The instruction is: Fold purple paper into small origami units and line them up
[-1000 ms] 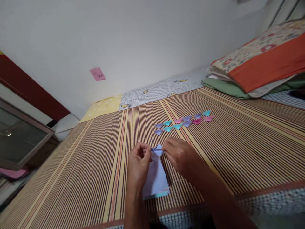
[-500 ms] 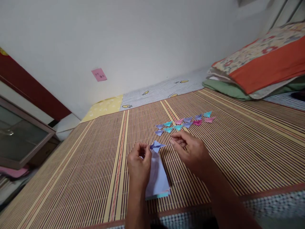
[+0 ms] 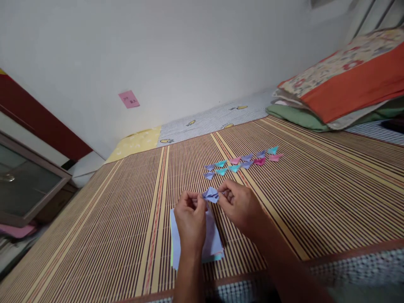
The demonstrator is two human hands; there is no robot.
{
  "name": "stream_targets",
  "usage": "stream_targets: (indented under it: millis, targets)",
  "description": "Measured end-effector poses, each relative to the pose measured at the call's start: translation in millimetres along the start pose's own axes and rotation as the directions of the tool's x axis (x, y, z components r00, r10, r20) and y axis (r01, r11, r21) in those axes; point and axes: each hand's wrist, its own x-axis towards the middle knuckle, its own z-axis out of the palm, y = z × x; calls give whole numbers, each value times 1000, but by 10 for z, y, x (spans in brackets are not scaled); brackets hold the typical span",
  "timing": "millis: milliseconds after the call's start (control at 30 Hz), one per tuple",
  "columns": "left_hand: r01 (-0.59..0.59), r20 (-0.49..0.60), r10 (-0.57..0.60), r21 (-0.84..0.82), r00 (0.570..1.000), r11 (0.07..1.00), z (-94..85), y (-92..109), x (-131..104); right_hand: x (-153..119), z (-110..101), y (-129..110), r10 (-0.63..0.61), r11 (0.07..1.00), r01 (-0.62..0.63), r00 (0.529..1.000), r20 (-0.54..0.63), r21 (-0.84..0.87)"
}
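A small folded blue-purple paper boat is held between both hands. My left hand pinches its left tip, and my right hand pinches its right tip. Below them lies a stack of paper sheets, light purple on top, partly hidden by my left hand and forearm. Beyond the hands, two rows of small folded paper boats stand on the striped mat; among them are a teal one, a magenta one and a purple one.
Folded bedding with an orange and floral cover lies at the back right. A pink note is stuck to the wall. A glass-fronted cabinet stands at the left. Patterned cloth runs along the wall.
My right hand has moved left and now grips the right tip of the paper boat. My left hand has shifted slightly right, showing more of the stack's left side. The boat looks more spread.
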Motion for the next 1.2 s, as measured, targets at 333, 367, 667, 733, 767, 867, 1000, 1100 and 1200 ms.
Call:
stream_targets:
  millis: [333,367,667,733,767,867,1000,1100,1200]
  targets:
    - [-35,-22,39,152,999,988,5,-98,29,9,36,96,36,999,-36,999,35,18]
    - [-44,-24,49,163,999,986,-1,-102,36,13,32,103,41,999,-43,998,49,24]
    - [-142,71,129,225,989,964,-14,-59,25,49,-86,4,-268,954,268,963,22,-132]
    - [-168,100,148,231,984,958,-12,-48,12,41,-56,-5,-260,944,265,964,54,-195]
    - [-182,116,158,233,981,955,-12,-44,7,37,-36,-1,-247,942,254,967,58,-219]
    - [-213,145,181,245,973,946,-15,-33,-1,32,13,33,-238,939,242,970,45,-246]
    - [-209,142,176,273,974,939,-1,-19,2,29,26,60,-256,934,259,966,45,-247]
    - [-216,141,182,294,973,931,13,-27,3,34,4,48,-265,933,273,962,66,-234]
    - [-208,129,174,332,976,920,-50,-65,45,58,-85,76,-293,945,295,955,39,-139]
